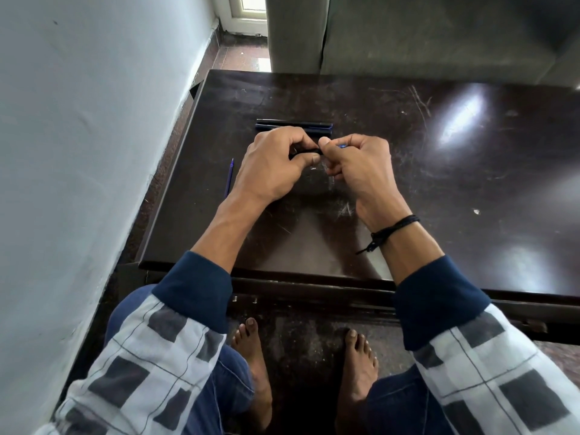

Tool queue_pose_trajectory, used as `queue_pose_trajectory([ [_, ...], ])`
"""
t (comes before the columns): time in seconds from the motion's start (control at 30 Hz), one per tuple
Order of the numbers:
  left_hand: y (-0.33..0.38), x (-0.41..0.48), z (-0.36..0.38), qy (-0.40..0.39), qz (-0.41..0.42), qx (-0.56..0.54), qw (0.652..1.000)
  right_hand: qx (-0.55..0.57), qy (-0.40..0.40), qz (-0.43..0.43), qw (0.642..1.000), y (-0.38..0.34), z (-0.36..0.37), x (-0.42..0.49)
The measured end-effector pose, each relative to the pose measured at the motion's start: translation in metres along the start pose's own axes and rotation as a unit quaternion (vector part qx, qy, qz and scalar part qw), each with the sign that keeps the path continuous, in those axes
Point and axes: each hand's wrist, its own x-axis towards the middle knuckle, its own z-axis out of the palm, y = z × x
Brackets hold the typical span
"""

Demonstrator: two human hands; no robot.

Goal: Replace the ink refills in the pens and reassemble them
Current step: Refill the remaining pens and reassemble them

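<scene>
1. My left hand [276, 164] and right hand [354, 161] both curl tight round a dark pen [306, 151] above the table [439, 183]; my fingers hide most of it.
2. A blue tip [343, 146] peeks from my right fist; which part it is, I cannot tell.
3. More pens [293, 125] lie just beyond my knuckles, partly covered.
4. A blue refill [229, 177] lies beside my left wrist.

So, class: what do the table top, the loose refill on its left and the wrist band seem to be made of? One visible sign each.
Table top: likely dark varnished wood or laminate; glossy glare, fine scratches.
Refill: probably thin blue plastic; slim, smooth, straight.
Wrist band: seemingly black braided cord; knotted, loose end.
</scene>
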Motion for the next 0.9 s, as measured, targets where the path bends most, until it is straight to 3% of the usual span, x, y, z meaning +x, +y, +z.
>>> queue_pose_trajectory([
  [0.37,0.003,-0.005,0.004,0.014,0.062,0.082,0.995,0.020,0.016,0.028,0.999,0.000,-0.001,-0.002],
  [0.53,-0.001,-0.001,-0.007,0.018,0.004,0.061,0.998,0.006,-0.018,0.032,0.999,0.002,-0.002,0.000],
  [0.67,-0.007,0.005,-0.015,0.044,-0.090,0.032,0.994,-0.140,-0.005,0.011,0.990,0.009,-0.007,0.010],
  [0.8,-0.011,0.007,-0.019,0.043,-0.130,0.012,0.991,-0.396,0.003,-0.031,0.918,0.005,-0.020,0.009],
  [0.9,-0.011,0.006,-0.018,0.028,-0.142,0.006,0.990,-0.457,0.009,-0.050,0.888,0.003,-0.029,0.009],
])
